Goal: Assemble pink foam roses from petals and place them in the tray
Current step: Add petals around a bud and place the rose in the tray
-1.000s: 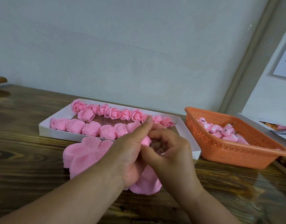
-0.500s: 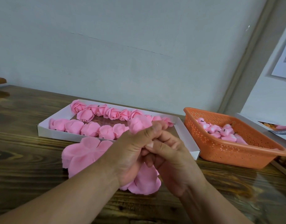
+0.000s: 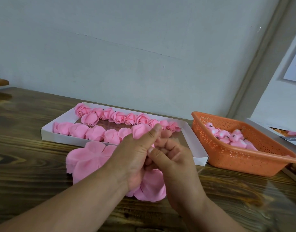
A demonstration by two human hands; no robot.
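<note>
Your left hand (image 3: 137, 153) pinches a half-formed rose (image 3: 141, 132) between thumb and curled fingers at the centre of the frame, its head poking up past your thumb tip. Your right hand (image 3: 175, 164) curls in against it from the right; whether those fingers grip the rose's base, you cannot tell, since the left thumb hides it. Loose petal sheets (image 3: 88, 156) lie flat on the table (image 3: 27, 148) just below and left of your hands. The tray (image 3: 196, 148) sits directly beyond the rose, towards upper centre, its two rows running left to right. The open gap is at the near row's right end, so the left hand looks nearer. The orange basket (image 3: 244, 158) of buds stands at right.
</note>
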